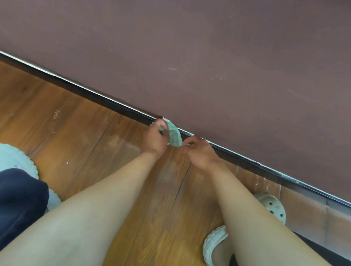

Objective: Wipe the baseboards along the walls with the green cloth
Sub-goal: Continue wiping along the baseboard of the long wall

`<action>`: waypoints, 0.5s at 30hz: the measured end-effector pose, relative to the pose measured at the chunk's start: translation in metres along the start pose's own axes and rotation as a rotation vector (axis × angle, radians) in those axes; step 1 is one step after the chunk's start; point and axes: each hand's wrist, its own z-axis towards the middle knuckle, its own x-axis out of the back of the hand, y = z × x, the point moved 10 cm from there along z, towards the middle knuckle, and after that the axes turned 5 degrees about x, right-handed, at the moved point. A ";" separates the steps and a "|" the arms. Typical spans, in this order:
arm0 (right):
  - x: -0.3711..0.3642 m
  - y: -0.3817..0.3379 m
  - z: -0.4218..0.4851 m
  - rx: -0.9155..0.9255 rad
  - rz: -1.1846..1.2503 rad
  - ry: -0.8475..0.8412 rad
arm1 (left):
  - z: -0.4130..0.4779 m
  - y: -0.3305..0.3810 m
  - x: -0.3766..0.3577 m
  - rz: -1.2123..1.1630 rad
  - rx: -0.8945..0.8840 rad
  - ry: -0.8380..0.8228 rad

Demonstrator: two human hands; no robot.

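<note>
Baseboard edge meets green cloth, pinched by left hand and right hand; wood floor lies open alongside.

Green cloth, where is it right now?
Head view, near centre: the green cloth is against the baseboard, gripped by the left hand, the right hand pinching its lower end.

- My cloth is mint green, flecked with paler marks.
- The wall is dull reddish brown with faint whitish scuffs.
- The baseboard is near black, with a thin pale line on top.
- The floor is orange-brown with dark wood grain.
- My clogs are pale greenish white, dotted with holes.
- My trouser leg is dark navy.
</note>
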 end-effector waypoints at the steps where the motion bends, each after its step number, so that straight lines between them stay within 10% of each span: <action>1: 0.003 0.001 0.000 -0.003 -0.008 -0.004 | 0.005 -0.004 0.012 -0.054 0.058 0.064; 15: -0.032 0.005 0.003 -0.115 -0.092 -0.180 | 0.001 -0.008 -0.024 -0.238 0.220 -0.118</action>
